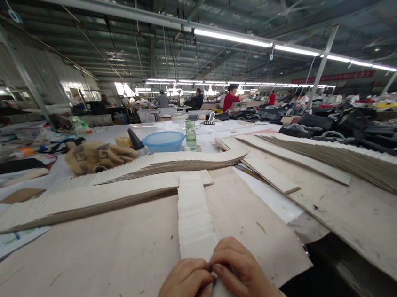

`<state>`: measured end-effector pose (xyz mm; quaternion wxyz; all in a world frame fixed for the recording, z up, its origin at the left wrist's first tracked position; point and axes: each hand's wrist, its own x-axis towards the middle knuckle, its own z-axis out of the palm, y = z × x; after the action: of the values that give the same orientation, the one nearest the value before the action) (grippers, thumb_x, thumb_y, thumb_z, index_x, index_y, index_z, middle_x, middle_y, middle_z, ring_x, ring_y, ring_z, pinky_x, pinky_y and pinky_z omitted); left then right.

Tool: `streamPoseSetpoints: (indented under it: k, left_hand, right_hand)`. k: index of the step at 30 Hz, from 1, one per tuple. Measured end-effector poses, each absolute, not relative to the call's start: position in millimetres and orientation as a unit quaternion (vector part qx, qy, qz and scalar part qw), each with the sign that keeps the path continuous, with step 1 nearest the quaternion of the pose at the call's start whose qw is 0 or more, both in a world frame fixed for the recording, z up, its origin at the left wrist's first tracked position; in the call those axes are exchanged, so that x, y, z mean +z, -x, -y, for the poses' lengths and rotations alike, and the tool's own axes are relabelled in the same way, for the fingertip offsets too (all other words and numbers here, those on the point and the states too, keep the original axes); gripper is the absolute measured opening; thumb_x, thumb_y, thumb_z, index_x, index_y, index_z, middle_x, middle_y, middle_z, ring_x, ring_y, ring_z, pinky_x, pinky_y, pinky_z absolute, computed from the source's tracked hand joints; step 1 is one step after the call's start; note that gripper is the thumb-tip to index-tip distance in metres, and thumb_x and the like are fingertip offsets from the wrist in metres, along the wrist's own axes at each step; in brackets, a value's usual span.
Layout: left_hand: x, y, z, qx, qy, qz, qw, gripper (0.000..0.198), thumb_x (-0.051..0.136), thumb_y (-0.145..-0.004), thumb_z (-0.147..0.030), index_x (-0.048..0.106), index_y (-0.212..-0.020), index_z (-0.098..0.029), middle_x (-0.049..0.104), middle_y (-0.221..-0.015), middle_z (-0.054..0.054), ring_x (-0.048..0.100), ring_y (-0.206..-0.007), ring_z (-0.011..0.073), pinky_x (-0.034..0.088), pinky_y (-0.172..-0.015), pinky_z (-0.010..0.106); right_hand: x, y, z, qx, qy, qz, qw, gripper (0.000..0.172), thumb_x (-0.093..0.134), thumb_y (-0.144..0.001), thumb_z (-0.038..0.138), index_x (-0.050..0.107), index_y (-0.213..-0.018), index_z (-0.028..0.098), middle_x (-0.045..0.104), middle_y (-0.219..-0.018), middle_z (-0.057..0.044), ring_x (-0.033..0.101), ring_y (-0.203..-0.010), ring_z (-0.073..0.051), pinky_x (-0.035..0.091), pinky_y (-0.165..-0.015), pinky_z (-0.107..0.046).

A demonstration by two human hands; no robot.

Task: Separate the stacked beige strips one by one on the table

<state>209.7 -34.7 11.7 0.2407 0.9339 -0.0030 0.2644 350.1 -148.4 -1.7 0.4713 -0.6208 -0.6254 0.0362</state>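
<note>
Pale strips, one overlapped row, lying lengthwise on the worktop, near part pinched in the grip of left hand and right hand, apparently to keep edges aligned, with a fanned stack beyond, seemingly stepped for easy separation.

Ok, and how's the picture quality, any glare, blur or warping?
Head view: the ceiling light glares white; head view: the left hand and right hand are fairly clear, the distant person in black is soft, the person in red has a pixelated head; head view: the right-hand stack of strips looks stretched, probably wide-lens warping.
</note>
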Motion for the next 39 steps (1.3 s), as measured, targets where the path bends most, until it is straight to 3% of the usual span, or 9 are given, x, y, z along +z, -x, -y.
streamPoseSetpoints:
  k: [3,9,17,29,39]
  left_hand:
    - [27,-201,20,0.248,-0.934,-0.056,0.25,0.017,0.044,-0.083,-0.02,0.058,-0.093,-0.023,0.063,-0.093,0.003,0.058,-0.089,0.0144,0.049,-0.079,0.023]
    - [39,-195,-4,0.282,-0.929,-0.179,0.162,0.024,0.044,-0.083,-0.029,0.058,-0.1,-0.019,0.06,-0.099,0.007,0.054,-0.095,0.0199,0.046,-0.084,0.035]
    - [38,-209,17,0.245,-0.946,-0.16,0.142,0.029,0.042,-0.084,-0.024,0.053,-0.11,-0.017,0.056,-0.106,0.009,0.051,-0.099,0.0205,0.044,-0.087,0.038]
    - [10,-213,31,0.249,-0.947,-0.18,0.092,0.035,0.046,-0.084,-0.032,0.05,-0.114,-0.016,0.055,-0.108,0.01,0.049,-0.102,0.0225,0.043,-0.088,0.038]
    - [30,-218,38,0.199,-0.967,-0.156,0.033,0.034,0.051,-0.081,-0.029,0.052,-0.113,-0.019,0.053,-0.117,0.008,0.045,-0.108,0.0257,0.037,-0.09,0.044]
  right_hand:
    - [1,-348,152,0.055,0.633,0.623,0.456,0.014,0.046,-0.083,0.016,0.059,-0.084,0.019,0.059,-0.082,-0.005,0.052,-0.084,-0.016,0.044,-0.076,-0.029]
    - [-3,-345,159,0.052,0.646,0.618,0.445,0.016,0.047,-0.083,0.016,0.059,-0.092,0.021,0.059,-0.094,-0.007,0.051,-0.098,-0.017,0.043,-0.087,-0.032]
    - [-11,-345,161,0.009,0.636,0.632,0.442,0.019,0.047,-0.081,0.013,0.057,-0.095,0.021,0.059,-0.096,-0.008,0.05,-0.101,-0.019,0.043,-0.089,-0.037]
    - [-17,-338,178,-0.015,0.617,0.66,0.429,0.025,0.049,-0.078,0.008,0.054,-0.098,0.021,0.059,-0.096,-0.007,0.05,-0.101,-0.02,0.043,-0.089,-0.038]
    - [-23,-335,181,-0.045,0.605,0.673,0.424,0.022,0.047,-0.079,0.009,0.054,-0.097,0.02,0.061,-0.093,-0.007,0.053,-0.098,-0.02,0.043,-0.087,-0.039]
